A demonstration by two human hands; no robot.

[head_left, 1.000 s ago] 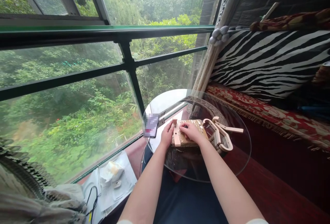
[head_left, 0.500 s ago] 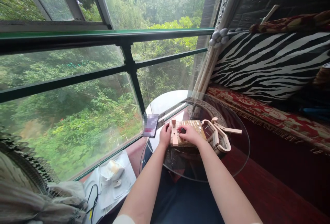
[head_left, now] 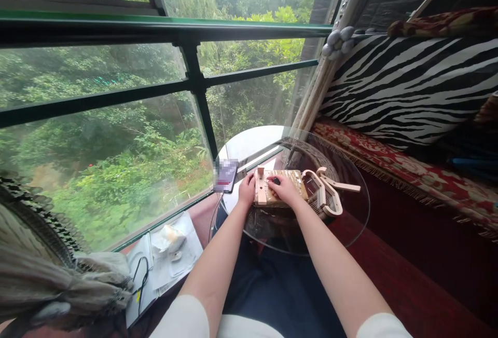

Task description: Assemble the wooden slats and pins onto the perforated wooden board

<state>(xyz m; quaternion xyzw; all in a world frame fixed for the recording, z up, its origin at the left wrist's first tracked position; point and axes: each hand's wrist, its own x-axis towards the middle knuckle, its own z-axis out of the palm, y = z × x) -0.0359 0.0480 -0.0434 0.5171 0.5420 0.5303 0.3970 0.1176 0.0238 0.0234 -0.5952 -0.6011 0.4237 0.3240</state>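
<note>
wooden block (head_left: pixel 296 178) clasped by left hand (head_left: pixel 246 189); right hand (head_left: pixel 285 191) curled, pinching a dark piece (head_left: pixel 276 180).

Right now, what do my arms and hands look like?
No gloves on the left hand or right hand, and no watch or bracelet shows. Forearms are uncovered; a white left sleeve and right sleeve show at the picture's bottom edge.
</note>
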